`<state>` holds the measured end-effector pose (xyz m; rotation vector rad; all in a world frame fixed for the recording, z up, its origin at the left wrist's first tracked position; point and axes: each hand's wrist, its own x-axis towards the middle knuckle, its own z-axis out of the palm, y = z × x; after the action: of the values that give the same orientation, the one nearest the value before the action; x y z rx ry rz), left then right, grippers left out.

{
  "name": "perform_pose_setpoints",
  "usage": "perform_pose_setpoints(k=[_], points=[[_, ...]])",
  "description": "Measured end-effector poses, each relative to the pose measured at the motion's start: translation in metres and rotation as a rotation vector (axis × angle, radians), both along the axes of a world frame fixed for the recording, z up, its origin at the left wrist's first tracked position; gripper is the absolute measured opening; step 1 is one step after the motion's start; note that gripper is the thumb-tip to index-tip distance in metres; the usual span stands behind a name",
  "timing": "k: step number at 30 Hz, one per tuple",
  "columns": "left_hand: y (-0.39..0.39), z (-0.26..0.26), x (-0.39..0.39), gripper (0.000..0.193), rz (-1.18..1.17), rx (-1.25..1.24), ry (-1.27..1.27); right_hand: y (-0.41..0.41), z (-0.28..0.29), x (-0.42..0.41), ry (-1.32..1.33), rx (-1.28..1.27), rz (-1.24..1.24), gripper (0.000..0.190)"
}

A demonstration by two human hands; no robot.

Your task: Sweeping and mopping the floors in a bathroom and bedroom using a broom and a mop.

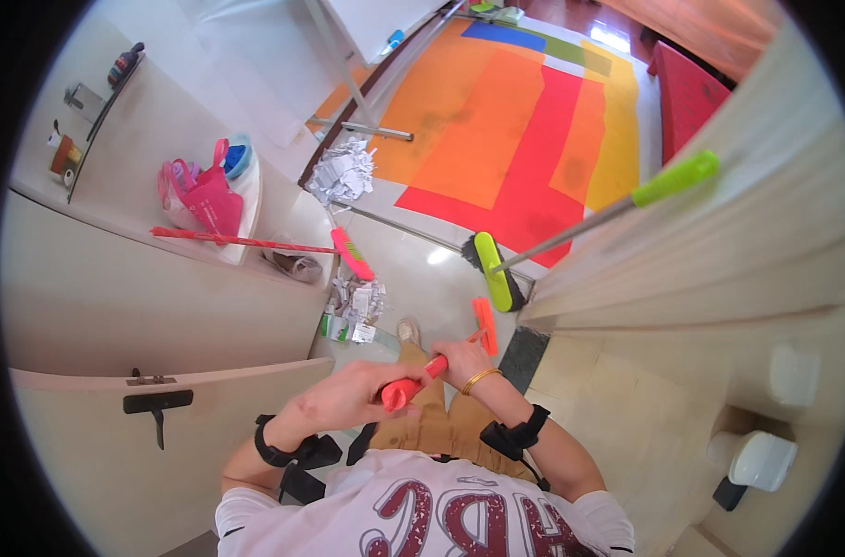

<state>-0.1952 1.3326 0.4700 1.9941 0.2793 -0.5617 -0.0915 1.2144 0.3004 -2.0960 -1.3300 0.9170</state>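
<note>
Both hands grip the red handle (396, 395) of a long-handled floor tool in front of my waist. My left hand (346, 395) wraps around its top end, and my right hand (462, 363) is lower down the shaft, next to it. The tool's narrow orange head (486, 326) rests on the floor beyond my right hand; whether it is a brush or a squeegee blade cannot be told. Ahead and to the left lies a heap of paper scraps (358, 301) with small green-and-white boxes. Another heap of white paper scraps (342, 173) lies farther off by the mat's corner.
A pink broom (353, 254) leans at the left by a corner shelf (254, 209) with a pink bag (213, 202). A green broom (495, 273) stands at the right, near an orange-and-red floor mat (457, 139). A door (67, 411) is left, a toilet (762, 461) right.
</note>
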Motion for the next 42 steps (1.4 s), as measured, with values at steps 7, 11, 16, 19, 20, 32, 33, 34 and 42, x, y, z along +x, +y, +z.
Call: perform_pose_setpoints(k=[7,11,16,19,20,32,33,34,42], points=[[0.107,-0.039,-0.031,0.018,0.420,0.023,-0.418,0.154,-0.001,-0.020,0.007,0.155,-0.011,0.017],[0.179,-0.065,-0.042,0.012,0.835,-0.406,-0.509,0.246,-0.009,-0.028,0.049,0.116,-0.033,0.028],[0.305,-0.087,-0.063,0.008,1.180,-0.500,-0.612,0.299,-0.029,-0.031,-0.046,0.331,-0.148,0.052],[0.365,-0.112,-0.075,0.011,1.215,-0.476,-0.590,0.293,-0.044,-0.025,-0.064,0.233,-0.153,0.043],[0.382,-0.120,-0.076,0.011,1.225,-0.477,-0.594,0.289,-0.048,-0.023,-0.035,0.120,-0.127,0.040],[0.498,-0.185,-0.098,0.007,1.495,-0.457,-0.597,0.278,-0.057,-0.013,-0.048,-0.023,-0.121,0.028],[0.503,-0.190,-0.101,0.006,1.572,-0.505,-0.653,0.277,-0.058,-0.013,-0.047,-0.019,-0.117,0.028],[0.508,-0.195,-0.104,0.006,1.573,-0.501,-0.658,0.276,-0.059,-0.012,-0.059,-0.036,-0.114,0.027],[0.546,-0.253,-0.140,0.023,2.135,-0.468,-0.857,0.276,-0.071,-0.026,-0.051,-0.129,-0.041,0.028]])
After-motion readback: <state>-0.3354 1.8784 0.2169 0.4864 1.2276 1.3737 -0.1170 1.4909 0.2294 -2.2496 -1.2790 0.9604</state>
